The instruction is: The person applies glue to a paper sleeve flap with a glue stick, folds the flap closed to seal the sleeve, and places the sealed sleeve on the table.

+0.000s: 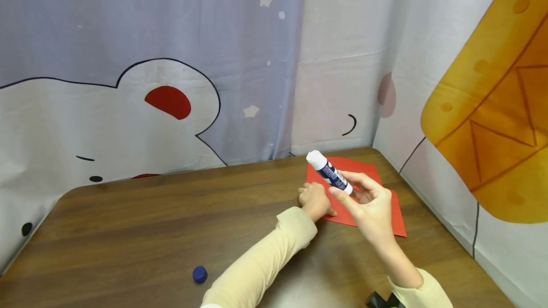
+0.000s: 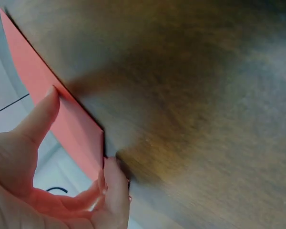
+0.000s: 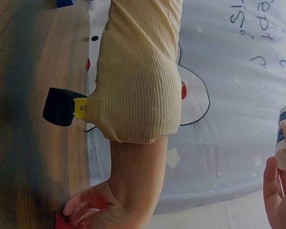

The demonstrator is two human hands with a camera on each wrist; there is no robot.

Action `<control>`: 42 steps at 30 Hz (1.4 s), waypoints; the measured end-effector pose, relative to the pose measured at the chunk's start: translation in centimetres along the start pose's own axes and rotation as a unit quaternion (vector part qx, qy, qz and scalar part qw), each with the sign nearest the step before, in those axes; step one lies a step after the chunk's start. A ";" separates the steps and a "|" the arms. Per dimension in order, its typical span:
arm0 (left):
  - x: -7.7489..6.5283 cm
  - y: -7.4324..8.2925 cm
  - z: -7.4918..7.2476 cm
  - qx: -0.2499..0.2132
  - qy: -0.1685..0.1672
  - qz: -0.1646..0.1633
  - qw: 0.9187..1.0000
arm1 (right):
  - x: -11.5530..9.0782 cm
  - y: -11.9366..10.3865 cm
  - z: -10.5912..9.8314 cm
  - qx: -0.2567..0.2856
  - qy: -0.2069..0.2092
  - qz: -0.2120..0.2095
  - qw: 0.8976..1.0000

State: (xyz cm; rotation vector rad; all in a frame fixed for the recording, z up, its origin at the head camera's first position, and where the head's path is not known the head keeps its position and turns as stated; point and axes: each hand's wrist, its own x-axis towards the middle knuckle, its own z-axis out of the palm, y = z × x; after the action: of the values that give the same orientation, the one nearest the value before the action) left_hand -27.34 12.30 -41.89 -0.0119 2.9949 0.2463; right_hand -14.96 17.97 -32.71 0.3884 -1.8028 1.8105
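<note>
My right hand point(image 1: 372, 206) holds a glue stick point(image 1: 329, 172) between thumb and fingers, tilted in the air above the red paper. Its body is dark blue and white, with a white end pointing up and left. Under it, on the table, lies a flat red envelope-like paper point(image 1: 353, 168). My left hand point(image 1: 314, 201) rests at the paper's left side. In the left wrist view its thumb point(image 2: 45, 109) stretches along the near edge, while the other fingers bend near the corner. Apart from both hands, a small blue cap point(image 1: 200, 274) sits on the table.
The wooden table point(image 1: 141, 232) meets a printed curtain point(image 1: 248, 61) at the back and right. My left forearm in a cream sleeve point(image 1: 265, 260) crosses the table. A black device point(image 1: 378, 300) sits by the right cuff.
</note>
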 end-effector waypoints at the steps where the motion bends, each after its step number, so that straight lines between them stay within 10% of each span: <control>1: 0.0 0.1 0.0 0.003 -0.001 0.000 1.000 | 0.0 0.0 0.0 0.000 0.000 0.000 1.000; 18: -0.8 -1.2 -0.7 -0.110 -0.002 0.009 0.994 | 0.1 0.2 0.0 0.005 -0.002 0.007 1.000; 26: -0.6 -3.3 -1.0 -0.209 -0.013 0.013 0.978 | 0.2 0.3 0.0 0.003 -0.010 0.013 1.000; 29: -0.1 -4.5 -1.3 -0.292 -0.034 0.007 0.956 | 0.2 0.4 -0.1 0.004 -0.016 0.020 1.000; 36: 0.6 -6.3 -1.4 -0.491 -0.124 -0.019 0.862 | 0.3 0.6 -0.1 0.011 -0.035 0.048 0.998; 42: -0.7 -7.0 -2.6 -0.522 -0.135 0.003 0.842 | 0.4 0.8 0.1 0.009 -0.043 0.067 0.997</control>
State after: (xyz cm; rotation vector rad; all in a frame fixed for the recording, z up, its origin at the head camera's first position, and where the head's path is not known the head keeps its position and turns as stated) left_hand -26.85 4.93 -40.36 -0.0697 2.2078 1.6559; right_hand -15.76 17.99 -33.15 0.3650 -1.9126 1.9288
